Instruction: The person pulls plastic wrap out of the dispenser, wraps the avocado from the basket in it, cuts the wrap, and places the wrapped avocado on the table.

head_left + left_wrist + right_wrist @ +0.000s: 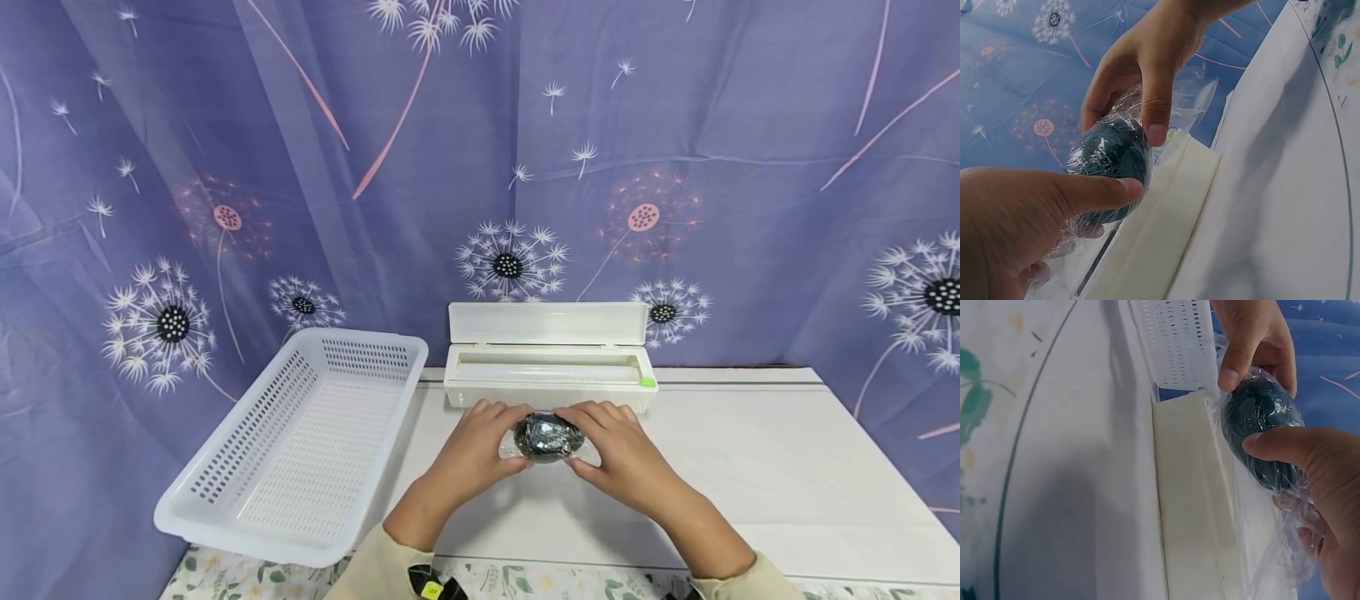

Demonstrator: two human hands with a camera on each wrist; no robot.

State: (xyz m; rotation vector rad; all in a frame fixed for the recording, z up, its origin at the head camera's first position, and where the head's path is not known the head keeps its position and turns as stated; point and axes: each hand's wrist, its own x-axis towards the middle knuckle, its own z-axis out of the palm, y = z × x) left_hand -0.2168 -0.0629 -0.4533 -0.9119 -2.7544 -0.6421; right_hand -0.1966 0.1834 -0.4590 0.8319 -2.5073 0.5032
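Observation:
Both hands hold a dark green oval thing, like an avocado, wrapped in clear cling film (pixel 549 437), raised in front of the white film box. My left hand (pixel 474 450) grips its left end, thumb laid along the near side and fingers behind. From the other end my right hand (pixel 621 454) grips it the same way. Loose film bunches out at both ends, under the palms. In the left wrist view the wrapped oval thing (pixel 1113 150) shines with creases, and the right thumb presses near its end. Fingers behind it are partly hidden.
The white cling film box (pixel 551 393) stands at the back with its lid up, a film roll (pixel 547 372) inside and a green slider (pixel 647 382) at its right. A white perforated basket (pixel 390 442) sits to the left. Behind hangs a purple dandelion curtain (pixel 585 92).

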